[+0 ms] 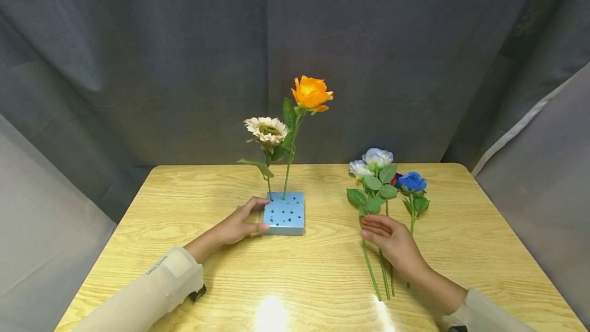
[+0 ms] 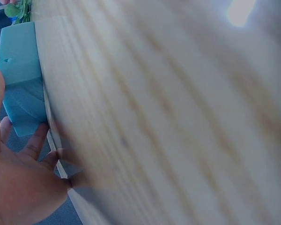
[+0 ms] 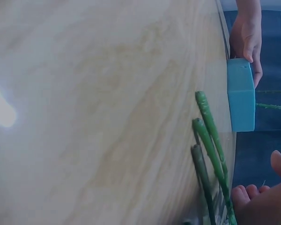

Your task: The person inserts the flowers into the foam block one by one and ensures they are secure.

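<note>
A light blue foam block [image 1: 284, 214] with several small holes stands on the table. A cream sunflower [image 1: 266, 131] and an orange flower [image 1: 312, 94] rise upright from its back holes. My left hand [image 1: 239, 224] grips the block's left side, thumb at the front corner and a finger at the back one. On the right, my right hand [image 1: 392, 240] reaches over the stems [image 3: 208, 140] of flowers lying on the table. Its fingertips are right at the leftmost stem; thumb and fingers stand apart in the right wrist view. Pale white-lilac flowers [image 1: 378, 158] lie beyond that hand.
A blue flower [image 1: 412, 182] lies just right of the pale ones, with a dark red bloom [image 1: 394, 179] partly hidden between them. The wooden table [image 1: 193, 188] ends at a back edge before dark grey curtains [image 1: 184, 65]; lighter curtains hang at both sides.
</note>
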`<state>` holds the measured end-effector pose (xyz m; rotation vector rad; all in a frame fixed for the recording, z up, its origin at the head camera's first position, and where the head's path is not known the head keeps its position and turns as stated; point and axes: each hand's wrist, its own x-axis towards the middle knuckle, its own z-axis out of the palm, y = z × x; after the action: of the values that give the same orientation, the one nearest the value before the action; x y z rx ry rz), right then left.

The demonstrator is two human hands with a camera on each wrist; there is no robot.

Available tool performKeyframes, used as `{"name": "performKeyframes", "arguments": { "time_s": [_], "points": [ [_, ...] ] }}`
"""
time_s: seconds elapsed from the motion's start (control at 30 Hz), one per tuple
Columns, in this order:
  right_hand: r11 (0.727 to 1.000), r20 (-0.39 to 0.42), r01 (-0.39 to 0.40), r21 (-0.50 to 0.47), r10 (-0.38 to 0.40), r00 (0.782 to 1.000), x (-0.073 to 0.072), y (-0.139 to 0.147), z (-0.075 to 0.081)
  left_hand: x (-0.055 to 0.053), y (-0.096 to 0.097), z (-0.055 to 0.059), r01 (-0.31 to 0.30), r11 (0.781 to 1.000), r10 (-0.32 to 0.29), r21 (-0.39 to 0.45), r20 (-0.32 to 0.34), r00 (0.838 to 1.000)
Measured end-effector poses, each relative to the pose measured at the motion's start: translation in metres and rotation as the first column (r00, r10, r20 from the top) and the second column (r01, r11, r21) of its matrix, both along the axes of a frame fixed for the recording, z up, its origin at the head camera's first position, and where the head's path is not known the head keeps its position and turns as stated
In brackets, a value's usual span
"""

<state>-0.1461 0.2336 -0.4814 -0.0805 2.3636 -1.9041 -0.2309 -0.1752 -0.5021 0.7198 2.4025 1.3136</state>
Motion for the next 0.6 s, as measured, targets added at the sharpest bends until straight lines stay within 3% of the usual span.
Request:
{"name": "performKeyframes", "arguments": {
  "time_s": [0.33,0.6],
  "points": [
    [0.998,0.078,0.018,0.067,-0.023,0.997,0.0064,0.0016,-0.0004,-0.0008,-0.001,-0.0021,-0.005,1.0,0.005,-0.006,0.016,1.0],
    [0.981,0.065,0.011,0.194,-0.024,0.998,0.0106,-0.0015,-0.0056,-0.0011,-0.0007,-0.0026,0.001,1.0,-0.001,0.017,0.016,1.0]
  ]
}}
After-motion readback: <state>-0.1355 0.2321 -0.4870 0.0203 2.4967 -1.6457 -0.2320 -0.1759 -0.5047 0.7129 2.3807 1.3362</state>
